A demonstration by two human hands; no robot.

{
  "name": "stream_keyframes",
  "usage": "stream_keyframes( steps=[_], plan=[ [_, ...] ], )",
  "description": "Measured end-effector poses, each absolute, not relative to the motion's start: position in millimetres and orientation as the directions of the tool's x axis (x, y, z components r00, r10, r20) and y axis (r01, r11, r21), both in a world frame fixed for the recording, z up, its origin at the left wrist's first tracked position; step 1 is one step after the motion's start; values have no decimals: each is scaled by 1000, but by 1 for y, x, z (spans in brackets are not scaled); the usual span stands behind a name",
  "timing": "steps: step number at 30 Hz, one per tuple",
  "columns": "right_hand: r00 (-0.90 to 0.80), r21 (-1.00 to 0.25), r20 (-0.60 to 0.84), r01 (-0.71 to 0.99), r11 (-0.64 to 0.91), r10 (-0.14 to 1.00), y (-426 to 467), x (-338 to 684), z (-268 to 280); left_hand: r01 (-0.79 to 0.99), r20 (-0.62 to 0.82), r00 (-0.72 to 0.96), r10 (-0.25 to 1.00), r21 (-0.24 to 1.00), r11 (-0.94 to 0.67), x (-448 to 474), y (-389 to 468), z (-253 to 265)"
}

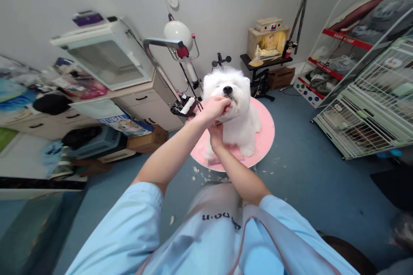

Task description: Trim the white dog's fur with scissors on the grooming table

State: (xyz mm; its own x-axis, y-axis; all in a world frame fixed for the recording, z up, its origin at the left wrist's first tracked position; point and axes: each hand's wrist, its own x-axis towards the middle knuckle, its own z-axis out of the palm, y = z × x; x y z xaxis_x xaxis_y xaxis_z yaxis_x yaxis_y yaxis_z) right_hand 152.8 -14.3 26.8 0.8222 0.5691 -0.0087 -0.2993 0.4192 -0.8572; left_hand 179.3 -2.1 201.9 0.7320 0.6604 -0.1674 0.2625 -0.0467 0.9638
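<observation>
A fluffy white dog [238,124] sits facing me on a round pink grooming table [266,126]. My left hand [220,106] is closed at the dog's muzzle, just below its black nose, with the fingers on the chin hair. Below it, my right hand [216,134] is closed round a pair of scissors [229,118]. Their thin blades point right, across the fur under the chin; the handles are mostly hidden by the fingers. A flat pinkish strip [226,161] lies at the table's front edge.
Left of the table stand a metal grooming arm [164,43], a white dryer [178,34] and a small tool tray [185,106]. Wire cages [364,124] and a red-edged shelf [348,39] stand right. Fur clippings [196,174] litter the blue floor.
</observation>
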Motion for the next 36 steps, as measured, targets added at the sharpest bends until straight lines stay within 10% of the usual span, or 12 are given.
stream_keyframes(
  steps=[36],
  plan=[
    [677,-667,-65,-576,473,733,-29,130,32,239,-191,657,729,970,38,168,-3,192]
  ],
)
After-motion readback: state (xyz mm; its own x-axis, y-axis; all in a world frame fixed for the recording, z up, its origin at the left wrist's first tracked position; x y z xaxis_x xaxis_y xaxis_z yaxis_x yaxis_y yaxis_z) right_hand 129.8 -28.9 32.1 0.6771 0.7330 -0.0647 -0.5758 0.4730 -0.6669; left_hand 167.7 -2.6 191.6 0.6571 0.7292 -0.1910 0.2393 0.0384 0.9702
